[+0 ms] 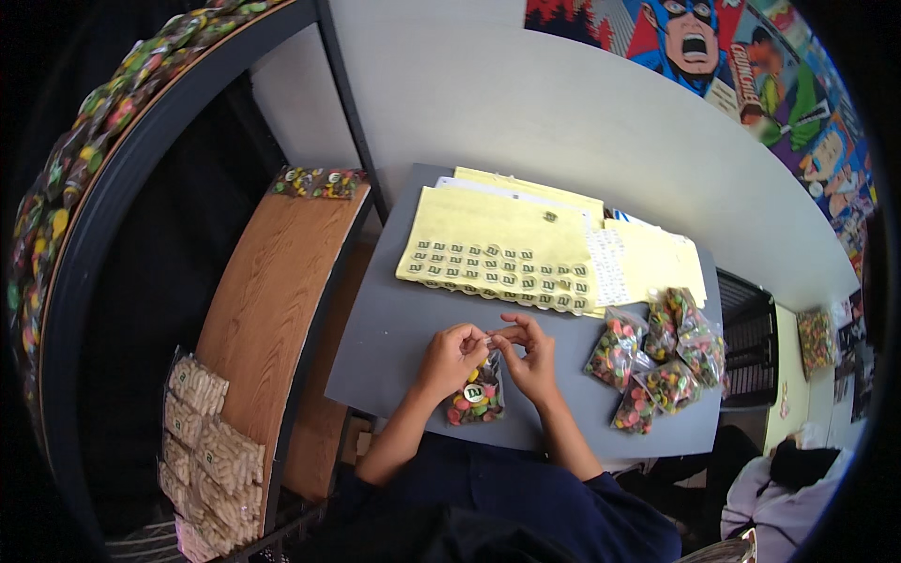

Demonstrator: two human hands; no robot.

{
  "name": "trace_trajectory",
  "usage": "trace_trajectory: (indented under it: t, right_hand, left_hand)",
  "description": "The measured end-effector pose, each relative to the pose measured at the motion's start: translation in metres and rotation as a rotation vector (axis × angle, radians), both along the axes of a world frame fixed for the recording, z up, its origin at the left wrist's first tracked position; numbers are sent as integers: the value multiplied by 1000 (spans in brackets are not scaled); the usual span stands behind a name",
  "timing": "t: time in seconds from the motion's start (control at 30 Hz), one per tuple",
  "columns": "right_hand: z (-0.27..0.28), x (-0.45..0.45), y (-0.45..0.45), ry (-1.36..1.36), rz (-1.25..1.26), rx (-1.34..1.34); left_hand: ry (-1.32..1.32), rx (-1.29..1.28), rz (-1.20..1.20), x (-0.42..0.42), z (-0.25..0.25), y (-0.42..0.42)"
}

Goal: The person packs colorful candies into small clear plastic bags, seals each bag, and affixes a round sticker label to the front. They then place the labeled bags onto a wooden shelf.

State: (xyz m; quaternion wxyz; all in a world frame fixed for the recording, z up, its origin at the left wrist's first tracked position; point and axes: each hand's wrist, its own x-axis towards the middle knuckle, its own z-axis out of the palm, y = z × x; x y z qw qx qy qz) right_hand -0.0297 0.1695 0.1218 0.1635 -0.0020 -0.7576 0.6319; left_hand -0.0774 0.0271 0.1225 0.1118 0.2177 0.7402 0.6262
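A clear plastic bag of coloured round sweets point(476, 408) lies at the near part of the grey table, with a round white sticker point(474, 393) on its front. My left hand point(452, 360) pinches at the bag's top edge. Facing it, my right hand point(528, 355) has thumb and index finger at the same top edge, its other fingers partly raised. The fingertips of both hands meet there and hide most of the bag's mouth. Beyond the hands is a yellow sheet point(486, 218) bearing rows of round stickers point(490, 276).
Several filled sweet bags point(672, 387) are piled at the table's right. More yellow sheets point(654, 257) lie behind them. On the left, a wooden shelf point(274, 281) holds bags of pale, elongated pieces point(218, 464). A black crate point(746, 345) stands right; another person point(781, 492) is lower right.
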Motion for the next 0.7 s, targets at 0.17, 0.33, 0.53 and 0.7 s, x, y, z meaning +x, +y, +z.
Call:
trace_trajectory:
  t: [0.17, 0.33, 0.53, 0.7]
  right_hand:
    - [1, -17, -16, 41, 24, -148]
    - [-6, -42, -25, -29, 38, -421]
    - [4, -37, -34, -117, 115, -481]
    - [-8, -40, -28, -47, 101, -361]
  left_hand:
    - [145, 194, 368, 9, -16, -20]
    - [-394, 314, 13, 25, -28, -49]
    - [-455, 220, 97, 38, -28, -48]
    - [-430, 187, 54, 36, -20, -48]
